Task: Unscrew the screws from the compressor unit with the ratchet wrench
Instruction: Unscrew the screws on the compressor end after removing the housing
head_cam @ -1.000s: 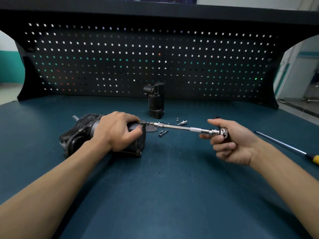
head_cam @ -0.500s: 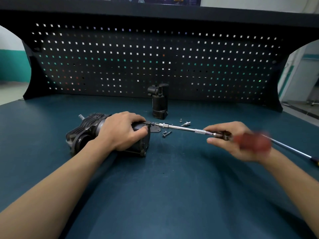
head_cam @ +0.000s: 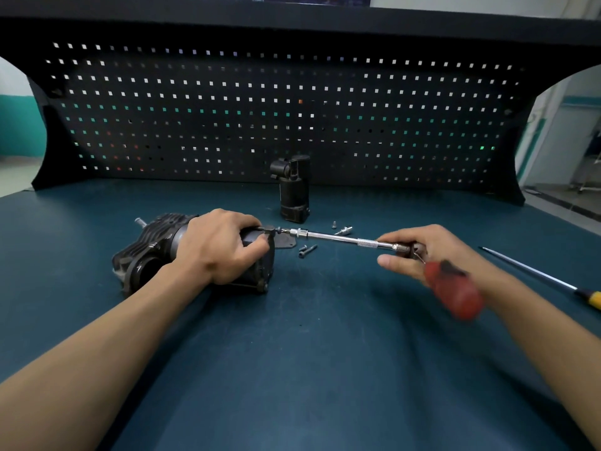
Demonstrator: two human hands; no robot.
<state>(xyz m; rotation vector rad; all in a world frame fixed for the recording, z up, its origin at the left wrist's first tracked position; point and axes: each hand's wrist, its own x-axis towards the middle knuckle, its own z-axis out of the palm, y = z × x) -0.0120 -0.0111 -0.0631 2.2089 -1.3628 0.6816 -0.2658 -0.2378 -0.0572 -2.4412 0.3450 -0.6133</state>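
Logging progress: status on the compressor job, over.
Left hand grips compressor unit. Right hand holds ratchet wrench, tip at unit's end. Loose screws beside it, none blocking.

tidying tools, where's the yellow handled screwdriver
In the head view the screwdriver lies on the bench top at the far right, just right of the right hand, yellow handle at the frame edge.

A dark teal matte worktop [head_cam: 309,369] fills the foreground. At its far edge stands a black metal pegboard panel [head_cam: 292,92], and light shows through its rows of small square holes. A black ledge [head_cam: 292,24] caps it. Left of the panel is a white wall with a teal lower band [head_cam: 16,125]. To the right lies pale grey floor [head_cam: 559,203].
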